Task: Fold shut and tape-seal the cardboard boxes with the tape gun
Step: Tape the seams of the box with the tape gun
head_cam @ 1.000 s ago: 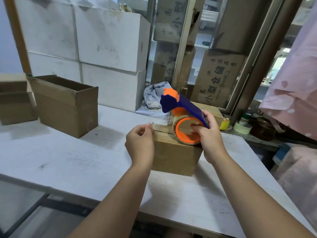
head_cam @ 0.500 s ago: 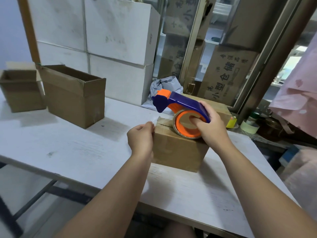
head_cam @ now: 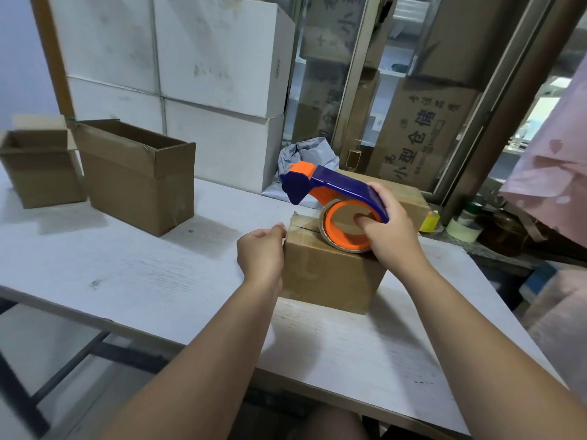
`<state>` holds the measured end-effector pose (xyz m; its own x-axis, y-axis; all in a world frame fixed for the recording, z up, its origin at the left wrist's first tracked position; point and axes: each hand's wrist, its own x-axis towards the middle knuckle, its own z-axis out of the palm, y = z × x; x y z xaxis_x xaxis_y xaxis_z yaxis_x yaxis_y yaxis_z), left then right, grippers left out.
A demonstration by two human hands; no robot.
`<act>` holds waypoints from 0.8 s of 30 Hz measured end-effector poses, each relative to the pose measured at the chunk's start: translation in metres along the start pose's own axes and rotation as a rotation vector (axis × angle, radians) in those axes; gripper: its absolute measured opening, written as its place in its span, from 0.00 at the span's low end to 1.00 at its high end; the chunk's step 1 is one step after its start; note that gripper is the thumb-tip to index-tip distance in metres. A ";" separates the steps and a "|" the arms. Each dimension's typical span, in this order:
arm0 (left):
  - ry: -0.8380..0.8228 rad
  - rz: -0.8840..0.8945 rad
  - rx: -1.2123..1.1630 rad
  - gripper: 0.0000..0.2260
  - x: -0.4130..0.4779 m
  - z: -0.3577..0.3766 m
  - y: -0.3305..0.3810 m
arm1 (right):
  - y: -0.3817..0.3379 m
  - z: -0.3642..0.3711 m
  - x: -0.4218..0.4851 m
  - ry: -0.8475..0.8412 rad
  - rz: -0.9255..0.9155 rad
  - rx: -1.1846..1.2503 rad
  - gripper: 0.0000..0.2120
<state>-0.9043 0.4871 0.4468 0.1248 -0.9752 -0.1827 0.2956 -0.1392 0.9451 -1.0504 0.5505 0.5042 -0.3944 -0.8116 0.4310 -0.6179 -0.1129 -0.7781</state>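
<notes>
White desk [head_cam: 127,281] under stacked white cartons [head_cam: 216,58], with glass and brown cartons behind. One box [head_cam: 330,277] sits toward the desk's far right, its top flaps folded shut and the seam showing. The tape gun [head_cam: 333,185] rests on that seam, nose pointing left. The right hand [head_cam: 390,233] grips it, fingers wrapped over the blue handle and one digit hooked inside the orange roll. The left hand [head_cam: 260,255] is curled against the box's top left edge; whether it pinches a tape end cannot be told, since clear tape hardly shows.

By the look of it this box is mid-seal: folding is done, the strip is probably not yet run out and cut. Two open boxes [head_cam: 136,182] [head_cam: 38,166] near the far left edge are yet to be folded and taped.

Bare desk lies left and in front of the box. The right edge is near, with tape rolls [head_cam: 463,228] just beyond the far right corner, so a pull rightward has little room
</notes>
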 end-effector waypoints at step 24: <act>0.026 -0.105 -0.019 0.10 -0.003 0.006 0.002 | 0.004 0.004 0.000 0.026 0.018 0.067 0.24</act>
<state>-0.9100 0.4882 0.4507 0.1168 -0.9506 -0.2876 0.3260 -0.2368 0.9152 -1.0501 0.5479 0.4993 -0.4232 -0.7987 0.4277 -0.5638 -0.1373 -0.8144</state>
